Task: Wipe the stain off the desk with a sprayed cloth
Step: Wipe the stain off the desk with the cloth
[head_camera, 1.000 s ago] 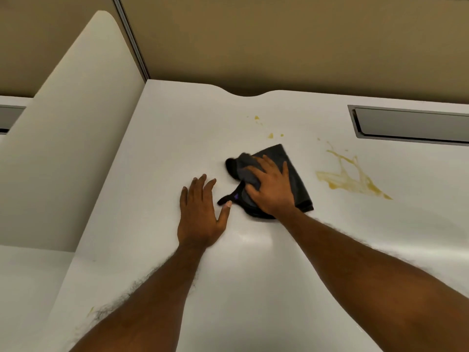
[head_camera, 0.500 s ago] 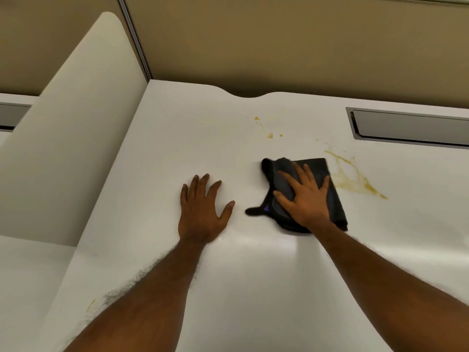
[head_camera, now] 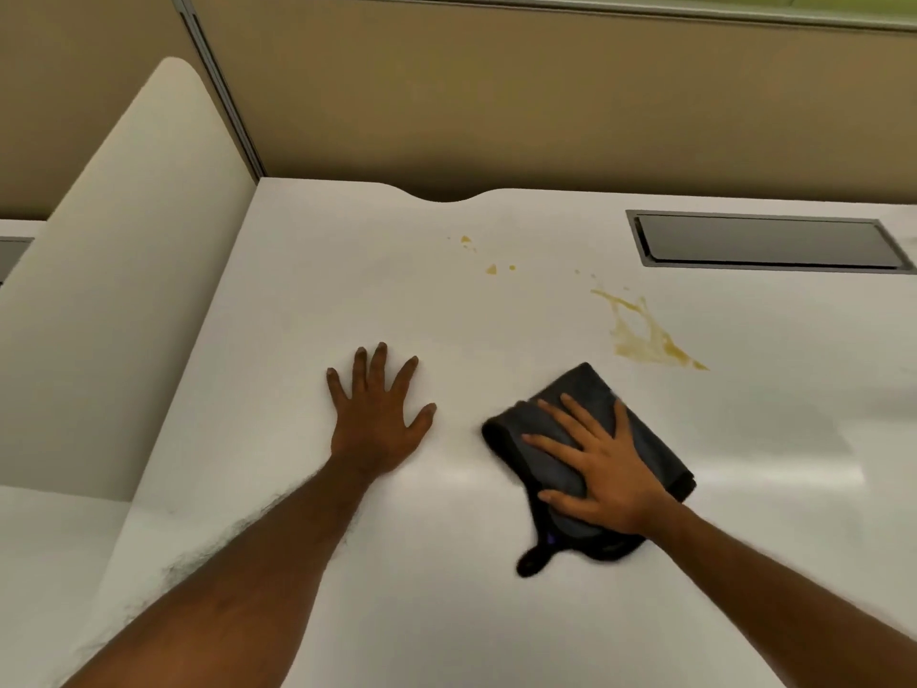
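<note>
Soft, even indoor light is falling from above, leaving the white desk (head_camera: 496, 613) bright with a faint sheen at centre right. Only weak shadows are forming. The cloth (head_camera: 640, 439) and right hand (head_camera: 603, 471) are smearing slightly with motion blur. Wide-angle distortion is bending the edges, and fine detail is looking soft throughout.

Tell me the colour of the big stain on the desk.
Yellowish brown; the stain shows best in the head view, beyond the cloth.
</note>
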A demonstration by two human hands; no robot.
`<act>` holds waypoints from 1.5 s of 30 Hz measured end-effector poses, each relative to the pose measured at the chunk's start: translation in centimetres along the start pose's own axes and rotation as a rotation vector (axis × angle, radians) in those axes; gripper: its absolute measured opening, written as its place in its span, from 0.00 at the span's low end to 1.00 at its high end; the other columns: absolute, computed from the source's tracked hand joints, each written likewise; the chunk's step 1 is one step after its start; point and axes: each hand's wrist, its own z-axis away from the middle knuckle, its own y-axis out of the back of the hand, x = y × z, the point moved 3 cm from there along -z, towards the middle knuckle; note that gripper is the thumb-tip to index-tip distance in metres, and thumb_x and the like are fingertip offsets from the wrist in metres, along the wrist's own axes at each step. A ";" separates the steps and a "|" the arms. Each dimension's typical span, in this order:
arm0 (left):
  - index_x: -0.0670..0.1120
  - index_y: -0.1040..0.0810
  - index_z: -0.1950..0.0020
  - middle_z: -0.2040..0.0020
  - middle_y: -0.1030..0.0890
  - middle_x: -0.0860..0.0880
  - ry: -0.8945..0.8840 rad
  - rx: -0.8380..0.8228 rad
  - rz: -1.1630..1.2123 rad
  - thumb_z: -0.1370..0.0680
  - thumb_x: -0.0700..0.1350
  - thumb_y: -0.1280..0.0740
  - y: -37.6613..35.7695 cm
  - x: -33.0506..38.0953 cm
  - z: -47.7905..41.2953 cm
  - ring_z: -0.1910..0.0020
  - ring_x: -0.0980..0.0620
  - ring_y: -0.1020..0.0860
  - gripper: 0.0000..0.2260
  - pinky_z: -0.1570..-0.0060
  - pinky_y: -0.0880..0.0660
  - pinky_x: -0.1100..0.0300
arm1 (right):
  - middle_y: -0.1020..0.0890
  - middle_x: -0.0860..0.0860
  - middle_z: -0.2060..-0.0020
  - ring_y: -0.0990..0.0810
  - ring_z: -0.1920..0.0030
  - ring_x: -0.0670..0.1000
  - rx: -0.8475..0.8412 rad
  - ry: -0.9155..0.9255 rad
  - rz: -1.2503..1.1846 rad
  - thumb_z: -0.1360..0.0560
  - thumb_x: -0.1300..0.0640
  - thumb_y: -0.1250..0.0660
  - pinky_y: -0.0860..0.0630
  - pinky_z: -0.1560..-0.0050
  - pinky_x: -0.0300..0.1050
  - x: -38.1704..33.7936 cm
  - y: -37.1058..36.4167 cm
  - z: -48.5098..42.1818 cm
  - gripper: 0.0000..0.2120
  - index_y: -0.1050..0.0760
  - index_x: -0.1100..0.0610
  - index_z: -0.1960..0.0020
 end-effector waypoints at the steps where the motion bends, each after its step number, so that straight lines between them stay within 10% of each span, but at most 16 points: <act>1: 0.57 0.47 0.21 0.19 0.52 0.43 -0.001 -0.041 -0.010 0.26 0.69 0.55 0.0 0.0 -0.2 0.20 0.39 0.56 0.35 0.28 0.58 0.31 | 0.46 0.47 0.21 0.54 0.21 0.53 -0.001 -0.104 -0.005 0.26 0.27 0.48 0.55 0.34 0.80 1.2 0.3 0.7 0.32 0.46 0.35 0.24; 7: 0.57 0.49 0.20 0.19 0.55 0.47 -0.145 -0.111 -0.002 0.27 0.71 0.58 -0.3 2.2 -1.1 0.20 0.43 0.59 0.37 0.27 0.59 0.31 | 0.52 0.49 0.20 0.59 0.22 0.56 -0.076 -0.697 -0.059 0.30 0.24 0.51 0.64 0.34 0.78 3.1 0.9 -4.2 0.36 0.48 0.35 0.24; 14: 0.53 0.44 0.21 0.19 0.49 0.44 -0.122 -0.018 0.025 0.26 0.68 0.57 -1.1 3.7 -0.1 0.20 0.41 0.53 0.37 0.27 0.58 0.32 | 0.51 0.46 0.20 0.60 0.21 0.52 -0.026 -0.337 -0.059 0.26 0.26 0.51 0.57 0.31 0.76 -0.1 0.2 0.3 0.32 0.48 0.34 0.24; 24: 0.48 0.36 0.23 0.21 0.41 0.41 -0.130 -0.006 0.001 0.25 0.67 0.53 -0.2 4.5 0.2 0.21 0.37 0.46 0.36 0.28 0.53 0.30 | 0.57 0.47 0.21 0.64 0.22 0.55 -0.086 -0.744 -0.063 0.31 0.21 0.58 0.71 0.34 0.74 5.4 0.9 1.8 0.38 0.54 0.33 0.24; 31: 0.48 0.36 0.24 0.21 0.40 0.43 -0.138 -0.010 0.017 0.26 0.67 0.55 0.3 4.7 0.4 0.21 0.39 0.47 0.37 0.27 0.51 0.33 | 0.51 0.44 0.21 0.60 0.21 0.51 -0.007 -0.374 -0.035 0.24 0.27 0.52 0.57 0.31 0.76 4.7 0.6 5.4 0.30 0.48 0.34 0.24; 39: 0.49 0.30 0.27 0.24 0.34 0.46 -0.174 0.023 0.061 0.26 0.66 0.52 0.4 5.6 0.0 0.24 0.40 0.39 0.34 0.28 0.44 0.34 | 0.57 0.50 0.20 0.63 0.22 0.54 -0.009 -0.728 -0.062 0.30 0.22 0.56 0.67 0.34 0.77 10.0 1.5 7.0 0.36 0.52 0.33 0.25; 45: 0.53 0.31 0.26 0.23 0.36 0.48 -0.206 -0.001 0.111 0.27 0.70 0.52 0.4 9.8 -1.9 0.22 0.44 0.41 0.35 0.27 0.45 0.38 | 0.41 0.47 0.22 0.49 0.22 0.54 0.027 -0.502 -0.128 0.27 0.33 0.50 0.57 0.30 0.75 10.8 2.3 4.4 0.31 0.35 0.42 0.27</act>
